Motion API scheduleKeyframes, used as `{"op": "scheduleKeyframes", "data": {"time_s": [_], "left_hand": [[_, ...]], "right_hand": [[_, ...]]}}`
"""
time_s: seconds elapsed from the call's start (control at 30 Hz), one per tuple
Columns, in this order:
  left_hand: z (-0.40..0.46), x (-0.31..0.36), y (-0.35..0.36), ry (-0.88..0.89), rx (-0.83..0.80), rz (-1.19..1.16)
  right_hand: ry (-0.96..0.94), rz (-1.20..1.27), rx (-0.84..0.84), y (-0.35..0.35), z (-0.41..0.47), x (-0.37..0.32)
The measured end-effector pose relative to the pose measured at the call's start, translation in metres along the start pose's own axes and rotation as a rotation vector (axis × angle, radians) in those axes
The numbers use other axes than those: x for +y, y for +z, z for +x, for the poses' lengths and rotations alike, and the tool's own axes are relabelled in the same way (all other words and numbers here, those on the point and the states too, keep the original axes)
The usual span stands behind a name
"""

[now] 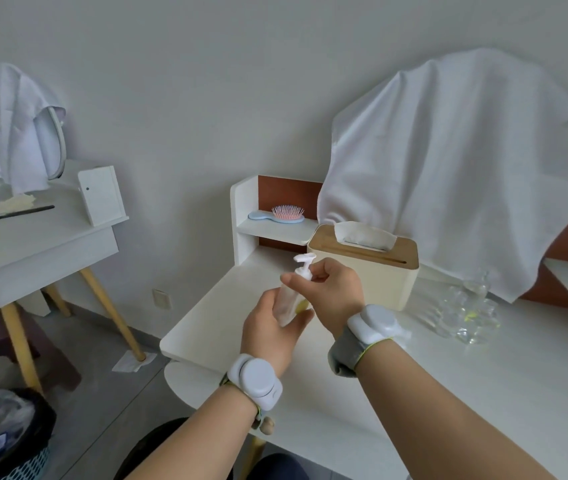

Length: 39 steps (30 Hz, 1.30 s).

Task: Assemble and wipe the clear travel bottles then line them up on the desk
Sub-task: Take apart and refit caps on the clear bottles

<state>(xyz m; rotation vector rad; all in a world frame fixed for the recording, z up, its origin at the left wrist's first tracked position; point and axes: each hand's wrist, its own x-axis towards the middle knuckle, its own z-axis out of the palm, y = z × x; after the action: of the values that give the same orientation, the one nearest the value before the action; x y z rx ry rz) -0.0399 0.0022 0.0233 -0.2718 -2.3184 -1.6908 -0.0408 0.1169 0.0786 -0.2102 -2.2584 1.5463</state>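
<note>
Partly hand-hidden, blurred pump bottle (287, 303)

The bottle (287, 303) is see-through with a white pump top (304, 265) and a bit of yellow low down. The desk (449, 375) is white. Near its back edge the tissue box (372, 271) is cream with a light brown wood lid. The other clear bottles (466, 310), toward the right back edge, show small yellow spots. A big white towel (449, 161) hangs behind them. On the little shelf, the hairbrush (277, 215) is light blue with pink bristles. The shelf's back board (289, 190) is reddish brown. Both wrist bands (256, 381) are pale grey-white.
</note>
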Motion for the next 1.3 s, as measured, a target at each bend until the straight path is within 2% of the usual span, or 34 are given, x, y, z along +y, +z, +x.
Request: {"op": "scheduleKeyframes", "data": {"time_s": [0.33, 0.57, 0.83, 0.93, 1.17, 1.3], "left_hand": [[-0.032, 0.027, 0.012, 0.022, -0.164, -0.195], [-0.055, 0.034, 0.01, 0.027, -0.304, -0.281], [-0.079, 0.04, 0.006, -0.017, -0.284, -0.254], [-0.086, 0.045, 0.006, -0.047, -0.251, -0.302], [-0.102, 0.047, 0.014, -0.03, -0.217, -0.27], [-0.107, 0.047, 0.015, -0.055, -0.249, -0.306]], "right_hand": [[0.004, 0.057, 0.012, -0.047, -0.029, -0.008], [-0.01, 0.216, -0.101, -0.073, -0.064, -0.01], [0.05, 0.367, -0.204, -0.088, -0.088, 0.001], [0.039, 0.432, -0.153, -0.09, -0.095, 0.006], [0.076, 0.5, 0.147, -0.085, -0.105, 0.01], [0.09, 0.561, 0.158, -0.085, -0.107, 0.01]]}}
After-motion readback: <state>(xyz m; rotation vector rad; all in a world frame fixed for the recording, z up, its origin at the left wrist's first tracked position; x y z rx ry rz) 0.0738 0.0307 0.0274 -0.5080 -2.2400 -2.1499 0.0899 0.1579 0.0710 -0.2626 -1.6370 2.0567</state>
